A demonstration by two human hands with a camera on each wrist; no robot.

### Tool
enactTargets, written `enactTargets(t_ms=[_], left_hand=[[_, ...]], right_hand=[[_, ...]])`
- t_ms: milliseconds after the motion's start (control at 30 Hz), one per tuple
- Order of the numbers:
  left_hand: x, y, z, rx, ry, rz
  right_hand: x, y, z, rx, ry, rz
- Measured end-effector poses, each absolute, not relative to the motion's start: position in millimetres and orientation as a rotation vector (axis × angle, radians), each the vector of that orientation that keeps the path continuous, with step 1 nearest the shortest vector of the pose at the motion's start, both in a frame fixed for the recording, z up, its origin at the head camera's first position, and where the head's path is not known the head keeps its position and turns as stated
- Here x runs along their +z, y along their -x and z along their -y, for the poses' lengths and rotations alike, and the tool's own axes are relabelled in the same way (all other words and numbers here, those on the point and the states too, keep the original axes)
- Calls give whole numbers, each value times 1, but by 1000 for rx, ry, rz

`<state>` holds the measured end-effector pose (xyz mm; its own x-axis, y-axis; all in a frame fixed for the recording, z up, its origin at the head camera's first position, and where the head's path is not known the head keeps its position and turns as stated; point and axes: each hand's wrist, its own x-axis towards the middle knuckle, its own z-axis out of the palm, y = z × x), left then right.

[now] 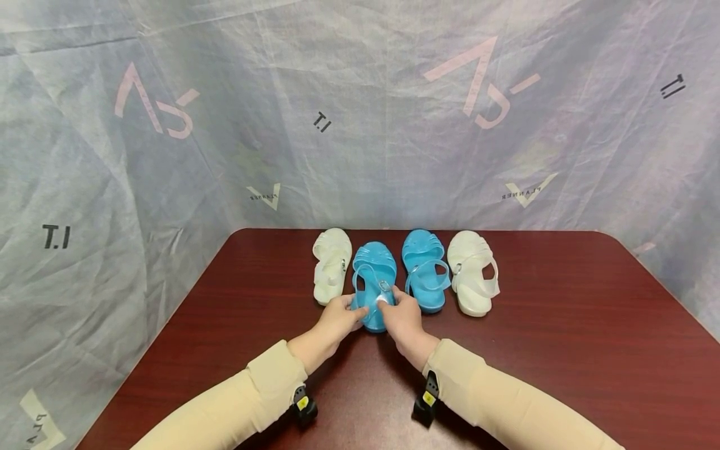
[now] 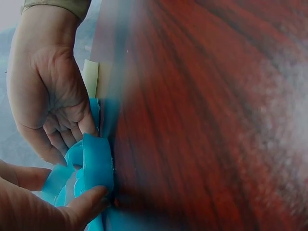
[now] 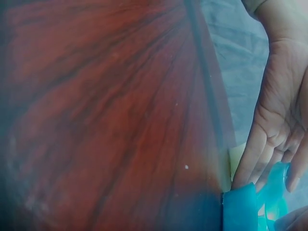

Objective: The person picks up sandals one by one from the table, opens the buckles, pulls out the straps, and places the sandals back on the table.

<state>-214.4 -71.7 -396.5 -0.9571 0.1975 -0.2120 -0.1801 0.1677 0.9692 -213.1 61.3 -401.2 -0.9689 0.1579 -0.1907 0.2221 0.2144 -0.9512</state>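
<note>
A blue jelly sandal [image 1: 375, 262] lies toe away from me, between both hands. My left hand [image 1: 339, 317] grips the left side of its heel end, thumb over the back strap. My right hand [image 1: 403, 317] holds the right side by the buckle, its thumb on the strap. In the left wrist view, the right hand [image 2: 55, 91] reaches down to the blue heel [image 2: 97, 163], and the left thumb [image 2: 86, 204] presses against that heel. The right wrist view has the left hand [image 3: 284, 110] with its fingers along the blue heel [image 3: 239, 209].
A second blue sandal [image 1: 423, 247] sits just right of the held one. White sandals flank the pair, one [image 1: 332, 250] on the left and one [image 1: 469, 250] on the right. All stand on a dark red wooden table [image 1: 562, 325], with a grey printed curtain [image 1: 382, 156] behind.
</note>
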Motion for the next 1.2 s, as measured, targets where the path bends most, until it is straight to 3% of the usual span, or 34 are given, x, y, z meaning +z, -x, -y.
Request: enactTargets(t_ms=[1200], left_hand=[[-398,203,77,1889,-47,-2121]], right_hand=[[-405,205,-67,-1970,-378,-2323]])
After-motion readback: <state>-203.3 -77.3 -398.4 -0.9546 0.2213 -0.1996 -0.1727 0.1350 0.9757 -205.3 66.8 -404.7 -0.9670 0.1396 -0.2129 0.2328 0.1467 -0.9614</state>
